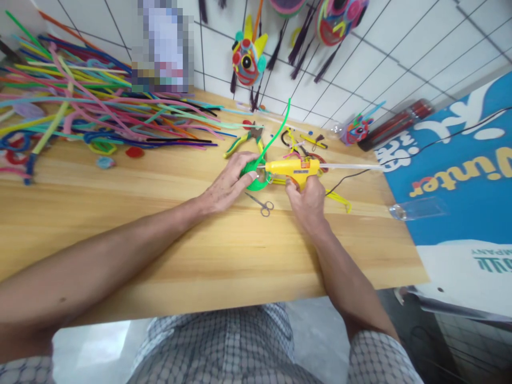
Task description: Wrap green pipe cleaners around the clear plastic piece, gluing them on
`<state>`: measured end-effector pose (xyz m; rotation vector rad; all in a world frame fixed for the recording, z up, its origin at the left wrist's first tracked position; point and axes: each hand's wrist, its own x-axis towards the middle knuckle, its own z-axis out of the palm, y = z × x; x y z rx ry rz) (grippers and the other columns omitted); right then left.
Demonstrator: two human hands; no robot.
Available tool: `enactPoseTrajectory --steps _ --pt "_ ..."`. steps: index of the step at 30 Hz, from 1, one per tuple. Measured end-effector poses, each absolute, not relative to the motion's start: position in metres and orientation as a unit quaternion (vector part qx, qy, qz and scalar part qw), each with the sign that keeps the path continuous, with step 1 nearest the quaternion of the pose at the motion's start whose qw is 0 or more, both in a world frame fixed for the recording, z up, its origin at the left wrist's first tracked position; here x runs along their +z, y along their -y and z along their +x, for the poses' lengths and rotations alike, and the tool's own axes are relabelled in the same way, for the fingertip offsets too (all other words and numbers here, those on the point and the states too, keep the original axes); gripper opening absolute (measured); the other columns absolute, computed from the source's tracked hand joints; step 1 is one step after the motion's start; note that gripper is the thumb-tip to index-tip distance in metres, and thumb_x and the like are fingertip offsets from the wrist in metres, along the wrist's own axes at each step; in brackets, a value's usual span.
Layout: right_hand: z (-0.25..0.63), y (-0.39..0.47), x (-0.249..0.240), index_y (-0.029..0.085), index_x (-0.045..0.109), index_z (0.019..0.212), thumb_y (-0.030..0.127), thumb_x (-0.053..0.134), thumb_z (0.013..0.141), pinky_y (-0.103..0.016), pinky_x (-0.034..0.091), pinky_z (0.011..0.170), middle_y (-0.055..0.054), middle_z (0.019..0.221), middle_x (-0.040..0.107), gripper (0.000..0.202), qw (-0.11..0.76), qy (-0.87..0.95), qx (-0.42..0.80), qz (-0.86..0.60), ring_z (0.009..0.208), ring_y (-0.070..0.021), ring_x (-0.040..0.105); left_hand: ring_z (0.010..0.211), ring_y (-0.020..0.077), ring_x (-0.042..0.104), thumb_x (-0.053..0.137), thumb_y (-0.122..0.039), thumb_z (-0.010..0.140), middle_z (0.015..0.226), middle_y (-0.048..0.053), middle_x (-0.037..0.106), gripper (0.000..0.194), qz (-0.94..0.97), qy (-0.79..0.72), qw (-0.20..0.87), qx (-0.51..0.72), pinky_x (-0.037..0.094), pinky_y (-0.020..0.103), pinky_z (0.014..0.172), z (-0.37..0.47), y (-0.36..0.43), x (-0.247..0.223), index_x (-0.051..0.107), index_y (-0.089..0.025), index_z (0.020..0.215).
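Note:
My right hand (309, 200) is closed round the handle of a yellow glue gun (294, 167). A long clear glue stick (348, 166) juts out of its back, and the nozzle points left at a round green piece (256, 183). That piece appears to be coiled from a fuzzy pipe cleaner, one loose end (280, 130) rising up and to the right. My left hand (232, 184) grips it from the left, thumb on top. Small scissors (262, 204) lie just below on the table. Pliers with green and yellow handles (250, 140) rest behind my left hand.
Many coloured pipe cleaners (120, 106) pile up at the left of the wooden table (180, 266). Colourful masks with tassels (248, 58) hang on the grid wall. A dark red cylinder (396, 125), a clear plastic tube (420, 208) and a black cord (360, 172) are on the right.

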<state>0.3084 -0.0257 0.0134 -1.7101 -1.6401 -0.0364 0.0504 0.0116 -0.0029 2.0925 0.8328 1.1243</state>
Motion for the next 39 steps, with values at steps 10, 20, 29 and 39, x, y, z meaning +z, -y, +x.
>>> enactPoseTrajectory --steps 10,20,29,39 --pt "0.3077 0.0268 0.0167 0.026 0.063 0.099 0.038 0.063 0.086 -0.051 0.063 0.09 -0.009 0.094 0.076 0.018 0.375 0.647 0.0 -0.664 0.092 -0.0316 0.074 0.153 0.0332 0.051 0.041 -0.063 0.116 0.158 0.011 0.057 0.057 0.789 -0.31 0.317 0.424 0.039 0.058 0.135 0.0495 -0.0113 -0.0016 0.05 -0.026 0.159" --pt "0.3093 0.0271 0.015 0.025 0.061 0.097 0.033 0.062 0.085 -0.047 0.063 0.084 -0.007 0.09 0.074 0.014 0.377 0.653 -0.016 -0.656 0.083 -0.0282 0.071 0.15 0.0337 0.054 0.039 -0.063 0.117 0.156 0.016 0.059 0.06 0.799 -0.295 0.288 0.437 0.042 0.057 0.132 0.0501 -0.0171 -0.009 0.049 -0.023 0.16" --pt "0.3081 0.029 0.0148 0.027 0.059 0.092 0.035 0.06 0.085 -0.044 0.06 0.077 -0.006 0.084 0.072 0.011 0.355 0.654 -0.052 -0.666 0.078 -0.0278 0.068 0.148 0.0335 0.056 0.04 -0.061 0.117 0.155 0.015 0.06 0.057 0.801 -0.296 0.279 0.44 0.043 0.057 0.131 0.05 -0.0164 -0.0087 0.05 -0.024 0.159" --pt "0.3098 0.0287 0.0133 0.027 0.061 0.094 0.032 0.06 0.087 -0.043 0.061 0.078 -0.006 0.088 0.073 0.009 0.381 0.667 -0.05 -0.638 0.079 -0.0262 0.067 0.148 0.0325 0.056 0.041 -0.061 0.117 0.155 0.014 0.06 0.057 0.801 -0.293 0.276 0.444 0.046 0.056 0.13 0.0513 -0.0182 -0.0111 0.05 -0.024 0.159"
